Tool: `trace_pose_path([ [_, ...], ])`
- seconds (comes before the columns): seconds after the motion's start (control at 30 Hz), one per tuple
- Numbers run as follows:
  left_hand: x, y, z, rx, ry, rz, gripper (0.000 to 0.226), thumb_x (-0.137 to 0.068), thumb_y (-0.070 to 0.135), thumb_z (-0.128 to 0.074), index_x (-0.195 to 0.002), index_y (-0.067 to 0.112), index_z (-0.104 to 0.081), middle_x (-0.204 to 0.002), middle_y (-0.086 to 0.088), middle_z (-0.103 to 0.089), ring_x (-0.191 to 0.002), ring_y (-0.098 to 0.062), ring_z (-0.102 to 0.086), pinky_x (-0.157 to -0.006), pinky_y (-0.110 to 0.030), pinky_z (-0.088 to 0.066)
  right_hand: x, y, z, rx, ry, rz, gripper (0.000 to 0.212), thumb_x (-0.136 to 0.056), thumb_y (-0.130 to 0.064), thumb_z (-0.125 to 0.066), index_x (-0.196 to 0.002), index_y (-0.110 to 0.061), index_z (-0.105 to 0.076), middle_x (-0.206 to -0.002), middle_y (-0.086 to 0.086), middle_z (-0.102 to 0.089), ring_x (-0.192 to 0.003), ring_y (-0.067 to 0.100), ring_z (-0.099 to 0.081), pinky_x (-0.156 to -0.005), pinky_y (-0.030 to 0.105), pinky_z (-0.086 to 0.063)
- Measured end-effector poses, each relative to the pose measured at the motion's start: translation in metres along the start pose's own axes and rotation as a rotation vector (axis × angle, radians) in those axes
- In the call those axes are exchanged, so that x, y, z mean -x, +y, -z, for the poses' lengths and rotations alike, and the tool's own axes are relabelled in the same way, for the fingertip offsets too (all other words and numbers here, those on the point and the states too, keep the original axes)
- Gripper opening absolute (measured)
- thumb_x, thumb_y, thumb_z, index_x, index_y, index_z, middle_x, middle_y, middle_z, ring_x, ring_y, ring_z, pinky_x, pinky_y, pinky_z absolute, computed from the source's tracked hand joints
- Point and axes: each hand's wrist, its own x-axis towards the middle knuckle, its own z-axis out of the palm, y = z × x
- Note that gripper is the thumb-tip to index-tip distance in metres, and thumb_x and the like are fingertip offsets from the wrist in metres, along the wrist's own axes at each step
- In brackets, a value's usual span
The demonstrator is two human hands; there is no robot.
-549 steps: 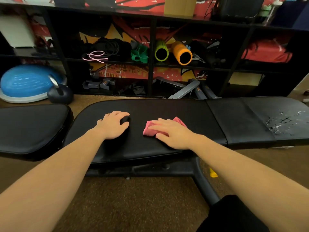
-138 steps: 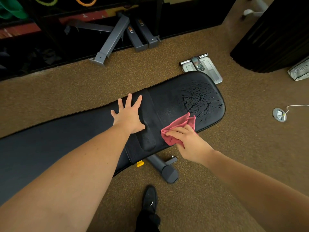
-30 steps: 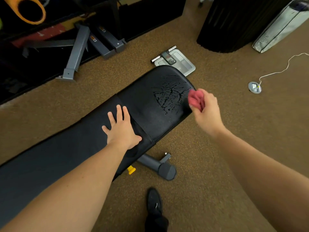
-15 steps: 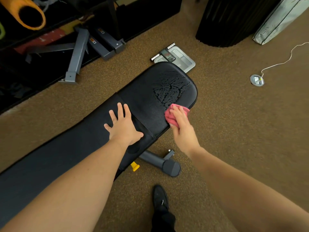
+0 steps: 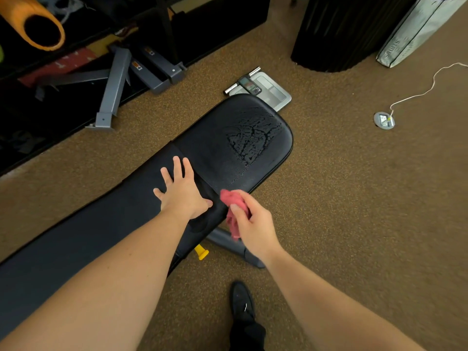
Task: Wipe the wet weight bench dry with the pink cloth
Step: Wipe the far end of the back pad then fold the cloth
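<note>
One wet patch [image 5: 250, 138] remains at the weight bench's [image 5: 106, 224] one-o'clock end; left hand [image 5: 182, 191] presses flat, right hand [image 5: 253, 219] pinches the pink cloth [image 5: 231, 198].

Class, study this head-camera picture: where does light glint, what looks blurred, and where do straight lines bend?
Head view: light glints off the water patch on the weight bench; the pink cloth and the right hand gripping it are softly motion-blurred; the left hand, pressed flat, is sharper; wide-angle distortion bows the shelf edge and stretches the forearms.
</note>
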Motion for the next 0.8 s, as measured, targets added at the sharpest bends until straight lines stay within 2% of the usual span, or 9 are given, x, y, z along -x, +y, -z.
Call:
trace_pose_path([
  [0.1, -0.001, 0.000, 0.000, 0.003, -0.003, -0.001, 0.127, -0.080, 0.044, -0.080, -0.157, 0.024, 0.020, -0.162, 0.005, 0.031, -0.151, -0.035, 0.020, -0.117, -0.068, -0.010, -0.023, -0.024, 0.039, -0.038, 0.238, -0.047, 0.021, -0.105, -0.027, -0.050, -0.121, -0.029, -0.063, -0.092, 0.002, -0.072, -0.068, 0.010, -0.068, -0.061, 0.025, -0.053],
  [0.17, -0.001, -0.002, -0.001, 0.002, 0.001, -0.002, 0.127, -0.080, 0.044, -0.079, -0.157, 0.025, 0.020, -0.162, 0.005, 0.031, -0.151, -0.035, 0.020, -0.117, -0.068, -0.010, -0.058, -0.032, 0.070, -0.041, 0.454, -0.075, 0.022, -0.104, -0.034, -0.049, -0.122, -0.029, -0.060, -0.098, -0.003, -0.069, -0.069, 0.002, -0.066, -0.064, 0.021, -0.054],
  [0.23, -0.001, -0.002, -0.001, -0.005, 0.004, -0.004, 0.127, -0.080, 0.044, -0.079, -0.157, 0.024, 0.020, -0.162, 0.005, 0.031, -0.151, -0.035, 0.020, -0.118, -0.068, -0.010, -0.090, -0.035, 0.094, 0.012, 0.508, -0.070, 0.028, -0.100, -0.052, -0.048, -0.120, -0.035, -0.057, -0.108, -0.002, -0.066, -0.080, 0.004, -0.069, -0.073, 0.027, -0.060],
  [0.3, -0.001, -0.002, -0.001, -0.008, 0.006, -0.007, 0.127, -0.080, 0.045, -0.079, -0.156, 0.024, 0.020, -0.163, 0.005, 0.030, -0.151, -0.035, 0.020, -0.117, -0.068, -0.010, -0.115, -0.024, 0.106, 0.258, 0.376, -0.052, 0.042, -0.091, -0.069, -0.046, -0.123, -0.044, -0.055, -0.131, 0.001, -0.055, -0.110, 0.021, -0.065, -0.096, 0.049, -0.056],
  [0.33, -0.001, -0.002, -0.001, -0.008, 0.007, -0.008, 0.127, -0.080, 0.045, -0.079, -0.156, 0.024, 0.020, -0.163, 0.004, 0.030, -0.151, -0.036, 0.020, -0.117, -0.068, -0.010, -0.122, -0.015, 0.103, 0.382, 0.264, -0.053, 0.046, -0.094, -0.064, -0.045, -0.134, -0.042, -0.051, -0.149, 0.003, -0.042, -0.129, 0.027, -0.053, -0.111, 0.055, -0.043],
  [0.4, -0.002, -0.002, -0.002, -0.012, 0.012, -0.008, 0.127, -0.080, 0.045, -0.079, -0.157, 0.024, 0.020, -0.163, 0.005, 0.030, -0.151, -0.035, 0.020, -0.117, -0.068, -0.010, -0.123, 0.004, 0.088, 0.495, 0.129, -0.020, 0.049, -0.105, -0.043, -0.042, -0.152, -0.037, -0.033, -0.168, -0.004, -0.003, -0.154, 0.033, -0.010, -0.121, 0.050, -0.012],
  [0.5, -0.002, -0.002, -0.002, -0.008, 0.005, -0.006, 0.127, -0.080, 0.045, -0.079, -0.156, 0.025, 0.020, -0.162, 0.005, 0.031, -0.151, -0.035, 0.021, -0.117, -0.068, -0.009, -0.107, 0.015, 0.069, 0.558, 0.140, 0.046, 0.053, -0.108, -0.036, -0.039, -0.158, -0.031, -0.021, -0.168, -0.008, 0.014, -0.152, 0.032, 0.021, -0.116, 0.043, 0.003],
  [0.6, 0.000, 0.000, 0.000, -0.012, 0.000, -0.002, 0.127, -0.081, 0.045, -0.079, -0.156, 0.025, 0.021, -0.162, 0.004, 0.032, -0.151, -0.035, 0.021, -0.117, -0.068, -0.008, -0.089, 0.027, 0.058, 0.719, 0.094, 0.090, 0.056, -0.107, -0.039, -0.038, -0.159, -0.029, -0.020, -0.169, -0.007, 0.009, -0.151, 0.034, 0.025, -0.120, 0.051, 0.006],
  [0.8, 0.002, -0.001, 0.001, -0.016, 0.009, -0.006, 0.127, -0.080, 0.048, -0.078, -0.156, 0.025, 0.021, -0.163, 0.004, 0.030, -0.151, -0.035, 0.020, -0.118, -0.068, -0.010, -0.042, 0.045, 0.019, 0.870, 0.003, 0.184, 0.058, -0.106, -0.046, -0.030, -0.160, -0.032, -0.015, -0.170, -0.008, 0.008, -0.152, 0.034, 0.023, -0.124, 0.049, 0.006],
])
